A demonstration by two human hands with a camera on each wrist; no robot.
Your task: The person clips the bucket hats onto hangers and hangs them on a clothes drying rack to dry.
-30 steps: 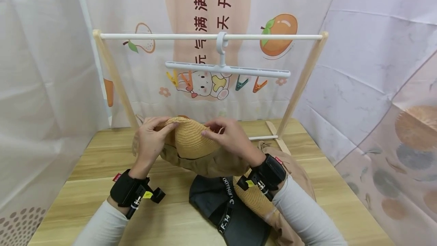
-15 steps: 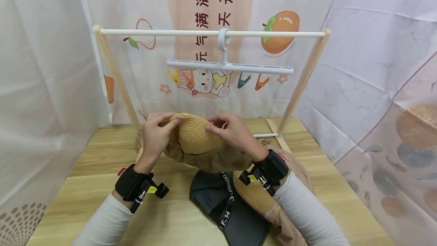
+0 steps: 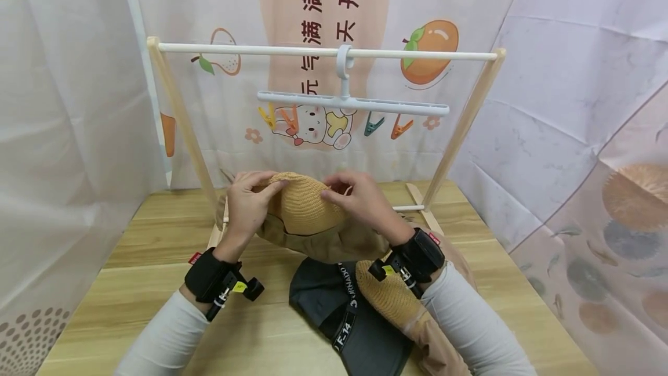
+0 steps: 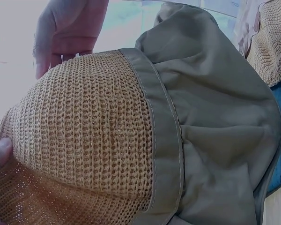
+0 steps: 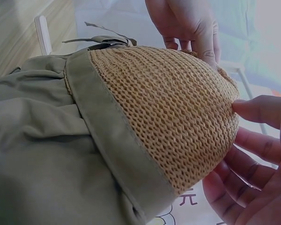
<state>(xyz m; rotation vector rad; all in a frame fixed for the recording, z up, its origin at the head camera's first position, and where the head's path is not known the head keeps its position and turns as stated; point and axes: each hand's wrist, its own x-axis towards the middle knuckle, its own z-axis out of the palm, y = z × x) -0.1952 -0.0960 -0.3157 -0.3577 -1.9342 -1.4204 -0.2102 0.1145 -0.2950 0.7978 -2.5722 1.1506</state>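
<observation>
A sun hat [image 3: 305, 208] with a tan knitted crown and a soft khaki brim is held up over the back of the table. My left hand [image 3: 249, 202] pinches the top of its crown on the left. On the right side of the crown, my right hand [image 3: 360, 199] pinches it between thumb and fingers. The wrist views show the knit up close, with a stitched khaki band [image 5: 107, 126] joining crown to brim. A thin tie [image 5: 110, 40] sticks out behind the crown. The brim hangs down below both hands.
A dark grey cap [image 3: 318, 295] with a lettered strap lies on the table, beside another tan knitted hat [image 3: 388, 292] partly under my right forearm. Behind stands a wood and white rack [image 3: 250, 50] bearing a light grey hanger [image 3: 308, 99] with several coloured clips [image 3: 373, 125].
Both hands, still pinching the crown, have shifted slightly to the right with the hat. The view has also moved a little. The cap and hanger have stayed put.
</observation>
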